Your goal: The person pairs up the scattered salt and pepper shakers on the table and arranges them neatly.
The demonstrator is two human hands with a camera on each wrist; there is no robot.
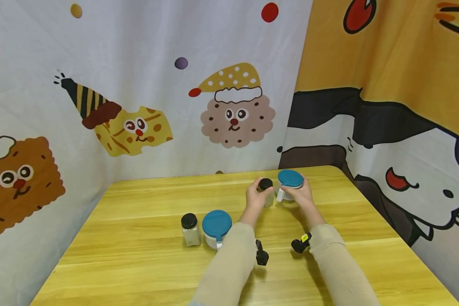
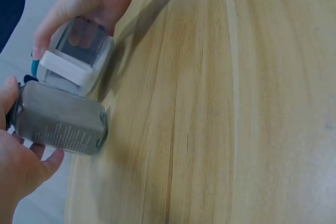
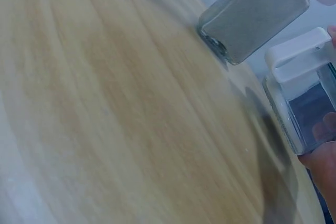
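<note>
My left hand (image 1: 254, 201) grips a small glass jar (image 2: 60, 118) with a black lid near the table's back edge, fingers and thumb around its upper part. The jar looks filled with something pale grey, and small print shows on its side. Just to its right, my right hand (image 1: 305, 198) holds a clear canister (image 3: 302, 95) with a blue lid (image 1: 290, 178) and a white handle (image 2: 67, 67). Jar and canister stand upright side by side, close together, the handle turned toward the front. Both bases are right at the tabletop.
Nearer the front left stand a second black-lidded jar (image 1: 191, 234) and a second blue-lidded canister (image 1: 216, 224), partly behind my left sleeve (image 1: 229, 263). The wooden table (image 1: 145, 263) ends at a patterned curtain (image 1: 145, 51) along the back and right.
</note>
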